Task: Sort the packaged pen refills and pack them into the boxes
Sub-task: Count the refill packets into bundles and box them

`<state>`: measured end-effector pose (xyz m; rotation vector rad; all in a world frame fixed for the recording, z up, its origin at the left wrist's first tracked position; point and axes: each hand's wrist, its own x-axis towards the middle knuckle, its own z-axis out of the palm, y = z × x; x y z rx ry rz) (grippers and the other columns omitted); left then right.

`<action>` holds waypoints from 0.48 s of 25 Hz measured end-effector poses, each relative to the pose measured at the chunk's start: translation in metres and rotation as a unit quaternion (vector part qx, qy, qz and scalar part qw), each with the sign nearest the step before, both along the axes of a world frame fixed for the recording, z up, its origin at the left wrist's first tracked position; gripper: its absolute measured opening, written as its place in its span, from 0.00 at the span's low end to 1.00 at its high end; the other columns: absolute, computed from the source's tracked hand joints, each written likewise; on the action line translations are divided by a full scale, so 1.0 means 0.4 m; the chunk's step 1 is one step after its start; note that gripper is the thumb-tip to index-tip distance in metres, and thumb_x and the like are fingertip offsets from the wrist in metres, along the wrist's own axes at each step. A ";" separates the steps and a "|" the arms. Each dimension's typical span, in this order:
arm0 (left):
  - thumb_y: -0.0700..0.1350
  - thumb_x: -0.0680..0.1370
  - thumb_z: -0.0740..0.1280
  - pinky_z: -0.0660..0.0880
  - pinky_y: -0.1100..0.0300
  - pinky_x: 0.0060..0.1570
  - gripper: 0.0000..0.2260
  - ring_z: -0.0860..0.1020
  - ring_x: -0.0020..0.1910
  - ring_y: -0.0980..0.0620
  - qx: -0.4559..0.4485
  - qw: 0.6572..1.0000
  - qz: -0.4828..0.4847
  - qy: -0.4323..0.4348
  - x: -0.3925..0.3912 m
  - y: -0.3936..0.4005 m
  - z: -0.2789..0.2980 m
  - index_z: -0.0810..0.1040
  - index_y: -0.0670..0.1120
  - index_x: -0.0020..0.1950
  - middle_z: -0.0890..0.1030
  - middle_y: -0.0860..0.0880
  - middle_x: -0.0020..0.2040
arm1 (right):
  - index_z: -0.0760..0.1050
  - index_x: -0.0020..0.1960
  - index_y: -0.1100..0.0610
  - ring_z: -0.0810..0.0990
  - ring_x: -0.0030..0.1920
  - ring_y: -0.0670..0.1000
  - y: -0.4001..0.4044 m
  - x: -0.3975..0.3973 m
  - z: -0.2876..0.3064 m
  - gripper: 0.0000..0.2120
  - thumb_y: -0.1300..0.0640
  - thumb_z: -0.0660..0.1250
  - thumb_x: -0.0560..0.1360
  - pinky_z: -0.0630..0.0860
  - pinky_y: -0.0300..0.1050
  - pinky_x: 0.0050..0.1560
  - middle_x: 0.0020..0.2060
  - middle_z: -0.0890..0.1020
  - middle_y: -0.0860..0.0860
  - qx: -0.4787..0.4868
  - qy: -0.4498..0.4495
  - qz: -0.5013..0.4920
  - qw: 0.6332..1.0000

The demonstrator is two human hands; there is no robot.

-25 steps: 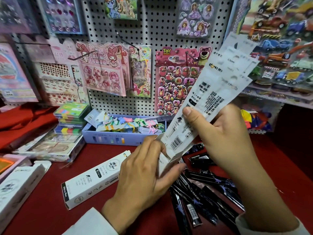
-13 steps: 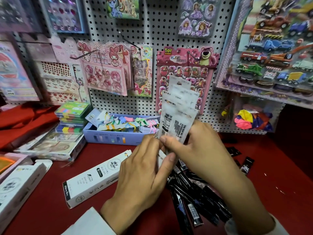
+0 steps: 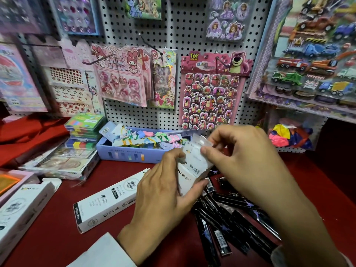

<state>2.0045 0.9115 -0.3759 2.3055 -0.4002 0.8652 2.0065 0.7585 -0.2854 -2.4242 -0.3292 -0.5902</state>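
Observation:
My left hand (image 3: 163,197) grips a small white box (image 3: 185,181) held upright over the red table. My right hand (image 3: 242,160) pinches the tops of several white refill packets (image 3: 196,154), whose lower ends are down inside that box. A pile of black refill packets (image 3: 227,218) lies on the table under and right of my hands. A closed white refill box (image 3: 109,201) lies flat to the left of my left hand. Another white box (image 3: 21,209) sits at the far left edge.
A blue tray (image 3: 123,154) of coloured tags stands behind the hands against the pegboard (image 3: 183,35). Stacked colourful packs (image 3: 84,128) and flat sticker packs (image 3: 63,162) fill the left. A bag of balloons (image 3: 290,135) hangs at the right. Red tabletop (image 3: 57,237) shows in front.
The white packets, held high and slanted to the upper right a second ago, have swung upright and come down into the box that my left hand holds.

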 end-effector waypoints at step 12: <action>0.62 0.66 0.68 0.68 0.61 0.35 0.32 0.80 0.39 0.50 0.017 0.999 0.027 -0.018 -0.006 -0.020 -0.012 0.68 0.52 0.65 0.81 0.53 0.42 | 0.80 0.37 0.51 0.76 0.37 0.51 0.024 -0.003 -0.031 0.07 0.50 0.69 0.71 0.66 0.41 0.32 0.30 0.79 0.48 -0.121 0.085 -0.053 0.988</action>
